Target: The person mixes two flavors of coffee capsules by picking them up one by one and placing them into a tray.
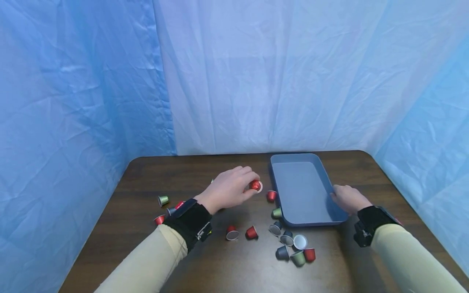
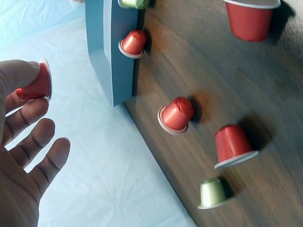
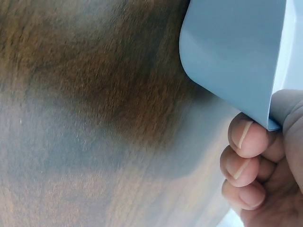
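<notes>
"Above the table [image 1: 234,268], what is the left hand [image 1: 234,185] holding?"

"It's pinching a red capsule [image 1: 255,185] between thumb and fingertips, its remaining fingers bending loosely. That capsule is hanging off the wood, near the left side of the tray [image 1: 302,183]."

"And the right hand [image 1: 349,199]?"

"It's gripping the tray's right rim toward the near end, thumb lying over the edge, fingers curling below."

"So how far along is the work looking?"

"Barely beginning, I'm judging: 1 capsule is sitting in the fingers, and none is showing inside the tray."

"What is remaining?"

"Most of them. Another red capsule [image 1: 271,196] and a green capsule [image 1: 277,213] are lying just beside the tray's left wall, 6 capsules [image 1: 287,239] are clustering off its near left corner, and 2 red capsules [image 1: 232,234] are lying between that cluster and the left forearm [image 1: 146,260]. Farther left, a few others [image 1: 163,200] are lying scattered; the hand may be hiding more."
</notes>
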The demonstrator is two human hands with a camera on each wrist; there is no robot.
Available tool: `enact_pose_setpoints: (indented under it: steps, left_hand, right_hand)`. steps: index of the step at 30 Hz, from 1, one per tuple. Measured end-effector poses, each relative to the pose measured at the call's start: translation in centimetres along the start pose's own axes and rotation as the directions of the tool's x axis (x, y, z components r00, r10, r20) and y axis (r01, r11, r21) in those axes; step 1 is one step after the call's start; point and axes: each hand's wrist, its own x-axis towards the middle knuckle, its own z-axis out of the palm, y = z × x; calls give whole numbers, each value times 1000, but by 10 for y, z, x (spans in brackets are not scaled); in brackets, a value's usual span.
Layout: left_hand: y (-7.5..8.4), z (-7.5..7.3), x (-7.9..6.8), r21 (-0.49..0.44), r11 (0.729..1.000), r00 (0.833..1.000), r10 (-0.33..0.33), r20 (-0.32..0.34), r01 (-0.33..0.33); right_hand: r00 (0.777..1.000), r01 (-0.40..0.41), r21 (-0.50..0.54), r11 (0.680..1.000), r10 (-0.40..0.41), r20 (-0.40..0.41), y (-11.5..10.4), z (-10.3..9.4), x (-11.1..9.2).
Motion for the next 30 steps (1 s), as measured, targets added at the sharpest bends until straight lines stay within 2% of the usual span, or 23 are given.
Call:
enact_pose_setpoints:
  steps: [9,21,30]
  left_hand:
    - [15,17,11,47,998,998,46,42,-48]
    - [42,43,25,38,992,989,120,89,-124]
    - [57,67,37,94,984,980,139,143,-154]
  right_hand:
    - [1000,2,20,1000,-2,15,-7,1,-2]
    - [999,38,17,999,-38,5,-10,4,-2]
    - [999,35,10,999,-35,4,-9,5,-2]
